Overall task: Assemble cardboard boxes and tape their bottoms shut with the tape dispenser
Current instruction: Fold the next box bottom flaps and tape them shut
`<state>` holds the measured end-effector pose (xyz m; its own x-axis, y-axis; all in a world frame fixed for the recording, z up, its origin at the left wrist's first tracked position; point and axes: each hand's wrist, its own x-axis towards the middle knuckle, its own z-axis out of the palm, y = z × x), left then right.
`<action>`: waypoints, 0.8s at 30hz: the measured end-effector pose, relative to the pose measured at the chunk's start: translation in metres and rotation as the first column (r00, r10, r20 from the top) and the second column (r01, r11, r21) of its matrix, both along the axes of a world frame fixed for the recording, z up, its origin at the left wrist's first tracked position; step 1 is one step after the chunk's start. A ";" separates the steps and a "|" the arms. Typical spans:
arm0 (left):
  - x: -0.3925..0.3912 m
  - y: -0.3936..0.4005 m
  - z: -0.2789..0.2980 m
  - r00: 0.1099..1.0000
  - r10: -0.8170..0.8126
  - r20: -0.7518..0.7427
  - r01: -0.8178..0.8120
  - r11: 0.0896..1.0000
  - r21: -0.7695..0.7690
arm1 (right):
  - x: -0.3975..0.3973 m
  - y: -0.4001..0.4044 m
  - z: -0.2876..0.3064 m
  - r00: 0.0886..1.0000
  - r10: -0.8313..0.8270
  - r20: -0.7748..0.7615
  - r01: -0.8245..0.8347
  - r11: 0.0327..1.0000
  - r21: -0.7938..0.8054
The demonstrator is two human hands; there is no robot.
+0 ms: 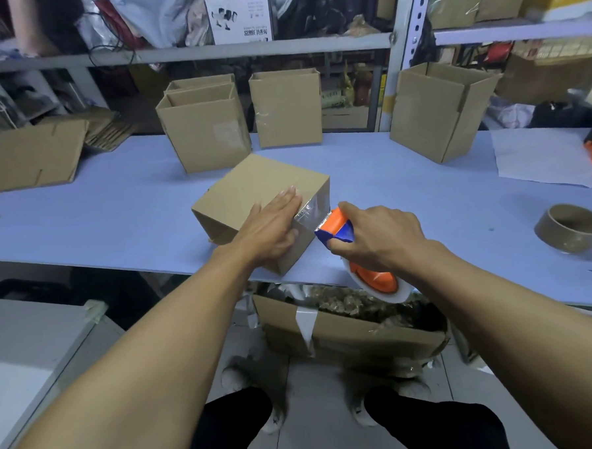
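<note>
On the table (115, 213), near its front edge, one box (252, 195) lies bottom-up. Left hand (270, 225) rests flat on it, fingers straight, pressing the tape strip (309, 211) against the cardboard. Right hand (377, 237) grips the dispenser (339, 227) just beside the box's right edge; the strip appears uncut, though the blade is hard to see. Progress: four finished boxes (204, 133) stand upright behind, at least two showing tape. Remaining: sever and smooth this strip, then assemble the flat blank (34, 157) at far left; further blanks beyond it cannot be counted
</note>
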<state>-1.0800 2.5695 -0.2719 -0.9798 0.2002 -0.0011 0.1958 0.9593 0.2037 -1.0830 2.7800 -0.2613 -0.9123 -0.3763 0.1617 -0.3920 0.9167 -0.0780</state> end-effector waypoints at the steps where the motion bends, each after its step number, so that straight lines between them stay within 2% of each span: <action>1: 0.000 0.000 0.001 1.000 0.000 0.009 0.000 1.000 0.005 | 0.000 0.001 0.000 1.000 -0.003 0.002 0.003 1.000 0.014; 10: -0.002 -0.002 -0.002 1.000 -0.001 0.006 0.001 1.000 -0.006 | -0.018 -0.032 0.004 0.996 -0.014 0.084 -0.004 0.978 0.208; 14: -0.003 -0.001 0.000 1.000 0.012 -0.013 -0.011 0.999 0.049 | -0.028 -0.048 0.007 0.989 -0.008 0.145 -0.024 0.975 0.222; 18: -0.017 -0.001 0.003 0.983 0.067 -0.173 -0.050 0.994 0.099 | -0.035 -0.057 0.007 0.988 0.011 0.152 -0.045 0.974 0.222; 24: -0.033 0.018 -0.006 0.939 0.175 -0.298 -0.175 0.984 0.027 | -0.041 -0.059 0.008 0.976 0.010 0.218 -0.049 0.983 0.174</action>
